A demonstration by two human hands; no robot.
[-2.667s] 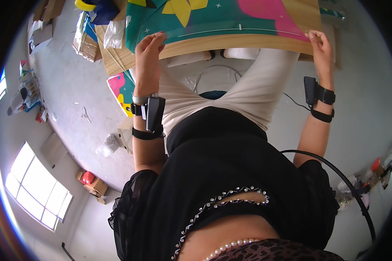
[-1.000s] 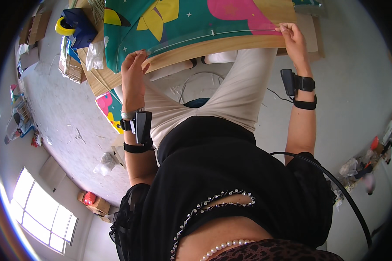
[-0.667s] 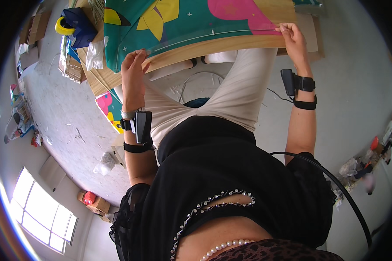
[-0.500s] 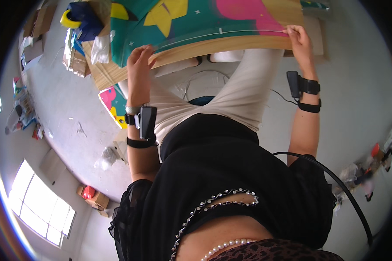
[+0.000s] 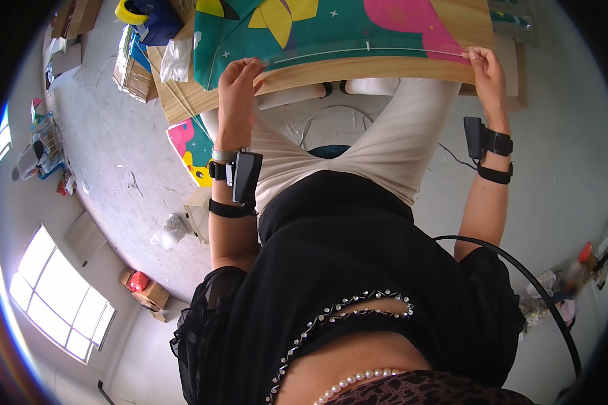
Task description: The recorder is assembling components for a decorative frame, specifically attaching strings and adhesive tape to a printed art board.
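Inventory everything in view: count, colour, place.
printed sheet: one, mostly green, on table
strip: one, white, sheet's near edge
table: one, brown, upper centre
ringed item: one, blue with yellow, upper left
plastic bags: several, translucent, left
cardboard boxes: several, brown, left
window: one, white, lower left
thick cable: one, black, right
wrist devices: two, black, forearms
top: one, black, centre
left hand: one, bare, strip's left end
right hand: one, bare, strip's right end

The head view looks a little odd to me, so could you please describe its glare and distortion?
Head view: the window at lower left is blown out to white; rainbow-tinged flare streaks the left rim; the table's front edge bows below the teal sheet.
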